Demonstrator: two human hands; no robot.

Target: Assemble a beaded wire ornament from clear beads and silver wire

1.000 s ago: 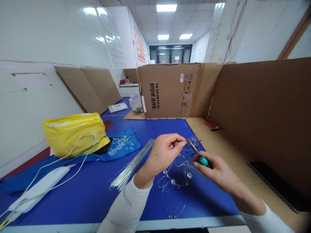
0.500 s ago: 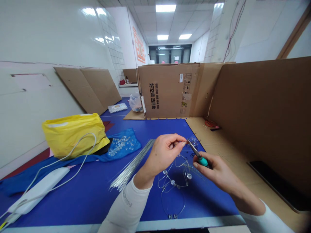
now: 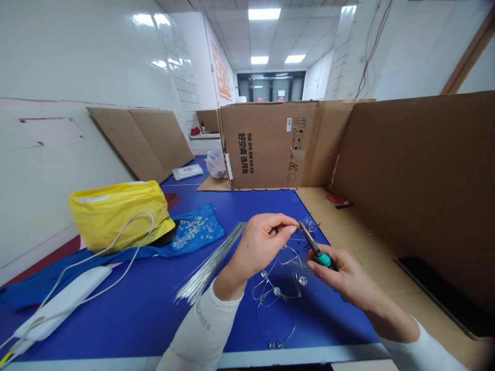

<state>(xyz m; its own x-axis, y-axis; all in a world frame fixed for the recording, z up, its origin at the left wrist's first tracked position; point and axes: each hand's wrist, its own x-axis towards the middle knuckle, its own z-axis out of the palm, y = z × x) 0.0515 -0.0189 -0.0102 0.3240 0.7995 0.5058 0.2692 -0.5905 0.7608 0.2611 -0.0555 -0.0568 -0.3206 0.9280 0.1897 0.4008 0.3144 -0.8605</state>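
Observation:
My left hand (image 3: 268, 237) pinches the end of a thin wire strung with clear beads. The beaded wire (image 3: 277, 291) hangs below that hand in loose loops over the blue table. In my right hand (image 3: 340, 265) are pliers (image 3: 315, 247) with teal handles, their tips at my left fingertips. Whether the jaws grip the wire is too small to tell. A bundle of straight silvery wires (image 3: 212, 263) lies left of my left forearm. Behind the pliers sits a small heap of clear beaded pieces (image 3: 308, 225).
Loose clear beads (image 3: 193, 229) lie on a blue cloth beside a yellow bag (image 3: 119, 214). A white power strip (image 3: 64, 301) with its cable is at the left. A cardboard box (image 3: 270, 147) stands behind; red-handled scissors (image 3: 336, 198) and a dark flat device (image 3: 436, 293) lie rightward.
Both hands hold almost the same pose. The pliers have tilted very slightly, and the hanging beaded loops have swayed a little to the right.

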